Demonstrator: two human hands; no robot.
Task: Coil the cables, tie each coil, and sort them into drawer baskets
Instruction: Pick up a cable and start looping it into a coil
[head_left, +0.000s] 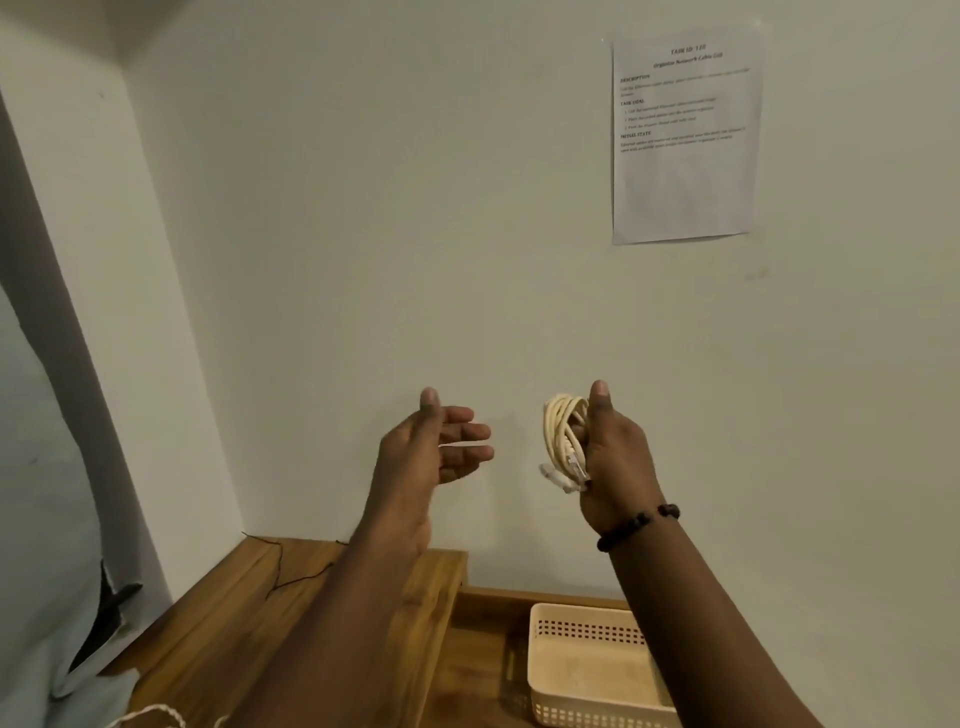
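Observation:
My right hand (615, 462) is raised in front of the wall and grips a coiled cream network cable (561, 436), whose clear plug ends hang at the bottom of the coil. To its left my left hand (434, 447) is held up with the thumb upright and the fingers loosely curled. A thin white strip (465, 443), probably a tie, lies between its fingers. A gap separates the two hands. Below the right forearm a cream perforated basket (587, 629) sits in an open wooden drawer (483, 654), and what I can see of it holds nothing.
A wooden tabletop (249, 608) runs along the lower left with a thin black wire (291, 579) on it. A white braided cable (156, 714) shows at the bottom edge. A printed sheet (685, 140) is taped to the wall. Pale fabric (41, 519) fills the left side.

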